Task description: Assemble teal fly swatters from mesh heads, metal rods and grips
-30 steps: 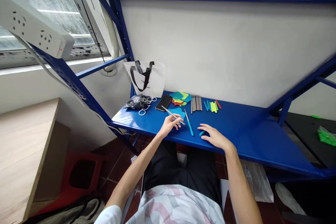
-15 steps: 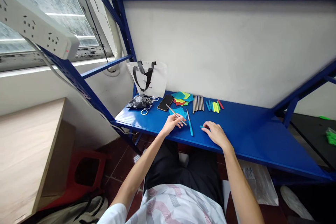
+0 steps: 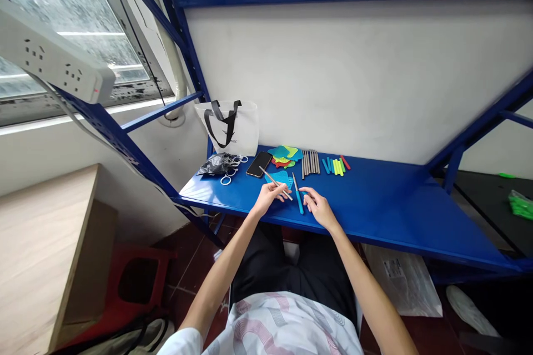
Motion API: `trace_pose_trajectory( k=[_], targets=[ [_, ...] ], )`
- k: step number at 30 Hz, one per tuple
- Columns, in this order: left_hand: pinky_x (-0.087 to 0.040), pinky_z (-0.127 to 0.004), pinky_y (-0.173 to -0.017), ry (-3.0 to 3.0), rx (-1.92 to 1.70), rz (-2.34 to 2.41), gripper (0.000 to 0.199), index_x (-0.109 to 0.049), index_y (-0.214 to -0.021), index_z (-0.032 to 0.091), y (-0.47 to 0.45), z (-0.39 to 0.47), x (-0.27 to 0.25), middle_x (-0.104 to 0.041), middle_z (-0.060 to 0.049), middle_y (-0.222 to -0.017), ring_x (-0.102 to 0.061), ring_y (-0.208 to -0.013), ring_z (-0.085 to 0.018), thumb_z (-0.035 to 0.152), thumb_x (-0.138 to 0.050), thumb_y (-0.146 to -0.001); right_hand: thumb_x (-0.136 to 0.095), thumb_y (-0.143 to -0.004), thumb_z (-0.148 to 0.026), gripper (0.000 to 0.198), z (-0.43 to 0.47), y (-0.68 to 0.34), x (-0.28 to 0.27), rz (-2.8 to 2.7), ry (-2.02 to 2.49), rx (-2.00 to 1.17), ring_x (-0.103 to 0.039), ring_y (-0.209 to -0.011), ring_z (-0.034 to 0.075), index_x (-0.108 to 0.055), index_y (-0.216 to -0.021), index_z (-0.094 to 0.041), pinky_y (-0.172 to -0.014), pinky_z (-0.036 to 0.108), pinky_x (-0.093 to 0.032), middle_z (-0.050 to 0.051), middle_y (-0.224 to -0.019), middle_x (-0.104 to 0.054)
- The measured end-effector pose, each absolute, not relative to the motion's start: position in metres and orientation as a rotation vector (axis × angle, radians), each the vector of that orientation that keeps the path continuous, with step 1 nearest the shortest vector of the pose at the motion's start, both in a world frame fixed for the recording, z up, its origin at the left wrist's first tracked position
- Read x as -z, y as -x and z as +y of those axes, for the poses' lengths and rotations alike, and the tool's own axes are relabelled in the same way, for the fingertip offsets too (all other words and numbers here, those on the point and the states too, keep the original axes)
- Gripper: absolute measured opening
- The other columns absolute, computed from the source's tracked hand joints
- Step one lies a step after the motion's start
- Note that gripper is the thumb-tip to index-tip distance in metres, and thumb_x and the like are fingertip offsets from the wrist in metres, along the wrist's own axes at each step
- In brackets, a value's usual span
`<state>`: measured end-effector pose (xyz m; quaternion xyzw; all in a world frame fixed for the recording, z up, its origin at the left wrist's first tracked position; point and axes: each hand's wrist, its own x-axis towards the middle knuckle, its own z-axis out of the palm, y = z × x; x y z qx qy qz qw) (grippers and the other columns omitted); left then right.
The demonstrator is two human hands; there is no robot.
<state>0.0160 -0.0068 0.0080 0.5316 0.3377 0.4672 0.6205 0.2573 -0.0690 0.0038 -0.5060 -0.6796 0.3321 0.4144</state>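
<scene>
My left hand (image 3: pixel 267 198) is closed round a thin metal rod (image 3: pixel 267 175), which slants up and left from the fingers. My right hand (image 3: pixel 318 207) is closed, with a small blue sleeve (image 3: pixel 303 192) pinched at its fingertips and partly hidden by them. Between the hands lies another metal rod with a blue handle (image 3: pixel 299 201), its bare end pointing away from me; the blue sleeve is close beside it. Blue mesh pieces (image 3: pixel 275 178) lie flat just beyond my left hand.
Farther back are a phone (image 3: pixel 259 165), a coloured pile of flat pieces (image 3: pixel 287 152), several metal rods (image 3: pixel 310 163) and coloured sleeves (image 3: pixel 336 166). To the left stand a white bag (image 3: pixel 245 127) and a black plastic bag (image 3: pixel 212 165) beside white rings (image 3: pixel 225 179).
My right hand has moved left with the blue sleeve, close to the blue-handled rod. My left hand still holds the metal rod. The view has shifted slightly.
</scene>
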Motion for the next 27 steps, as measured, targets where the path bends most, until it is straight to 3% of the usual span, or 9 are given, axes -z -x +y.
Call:
trace_pose_trajectory(
  k=[3, 6, 10, 14, 18, 23, 27],
  targets=[
    [-0.064, -0.032, -0.07, -1.21, -1.08, 0.756, 0.055, -0.08, -0.099, 0.011, -0.016, -0.007, -0.008, -0.084, -0.019, -0.105, -0.081, -0.083, -0.024, 0.064, -0.086, -0.088, -0.05, -0.111, -0.055, 0.042, -0.07, -0.254, -0.004, -1.767, 1.298, -0.742, -0.073, -0.082, 0.023, -0.074, -0.136, -0.029, -0.079, 0.034, -0.059, 0.004, -0.098, -0.079],
    [-0.067, -0.034, -0.078, -1.183, -1.054, 0.711, 0.06, -0.082, -0.103, 0.01, -0.014, -0.006, -0.009, -0.083, -0.019, -0.11, -0.08, -0.092, -0.025, 0.07, -0.077, -0.094, -0.05, -0.112, -0.049, 0.038, -0.072, -0.249, -0.004, -1.864, 1.29, -0.634, -0.078, -0.11, 0.029, -0.075, -0.134, -0.032, -0.099, 0.041, -0.059, 0.006, -0.124, -0.082],
    [-0.066, -0.033, -0.073, -1.165, -1.076, 0.7, 0.064, -0.083, -0.105, 0.01, -0.012, -0.006, -0.01, -0.076, -0.011, -0.089, -0.074, -0.08, -0.02, 0.073, -0.073, -0.096, -0.052, -0.111, -0.043, 0.036, -0.075, -0.246, -0.006, -1.927, 1.296, -0.563, -0.075, -0.126, 0.031, -0.073, -0.139, -0.034, -0.105, 0.043, -0.058, 0.006, -0.139, -0.079],
    [-0.063, -0.03, -0.062, -1.121, -1.074, 0.664, 0.065, -0.079, -0.098, 0.01, -0.018, -0.009, -0.011, -0.066, -0.004, -0.073, -0.066, -0.062, -0.015, 0.075, -0.075, -0.094, -0.057, -0.11, -0.046, 0.032, -0.074, -0.247, -0.003, -1.914, 1.283, -0.591, -0.078, -0.119, 0.031, -0.077, -0.131, -0.033, -0.102, 0.042, -0.06, 0.006, -0.131, -0.082],
    [-0.062, -0.03, -0.064, -1.14, -1.07, 0.666, 0.065, -0.079, -0.098, 0.009, -0.029, -0.014, -0.012, -0.071, -0.009, -0.08, -0.07, -0.069, -0.018, 0.073, -0.081, -0.089, -0.063, -0.106, -0.055, 0.037, -0.071, -0.25, 0.002, -1.818, 1.264, -0.596, -0.08, -0.106, 0.031, -0.08, -0.124, -0.027, -0.094, 0.04, -0.061, 0.008, -0.119, -0.084],
    [-0.061, -0.029, -0.063, -1.16, -1.093, 0.671, 0.062, -0.081, -0.1, 0.009, -0.03, -0.014, -0.012, -0.073, -0.01, -0.085, -0.069, -0.071, -0.017, 0.07, -0.082, -0.089, -0.065, -0.104, -0.065, 0.047, -0.07, -0.252, 0.003, -1.733, 1.283, -0.657, -0.071, -0.07, 0.024, -0.082, -0.121, -0.024, -0.07, 0.034, -0.056, 0.003, -0.081, -0.078],
    [-0.061, -0.03, -0.063, -1.198, -1.077, 0.673, 0.061, -0.081, -0.104, 0.009, -0.028, -0.012, -0.009, -0.075, -0.012, -0.09, -0.07, -0.074, -0.018, 0.069, -0.081, -0.091, -0.065, -0.103, -0.067, 0.051, -0.071, -0.253, -0.001, -1.682, 1.276, -0.699, -0.066, -0.063, 0.022, -0.083, -0.121, -0.023, -0.067, 0.033, -0.054, 0.001, -0.069, -0.071]
  ],
)
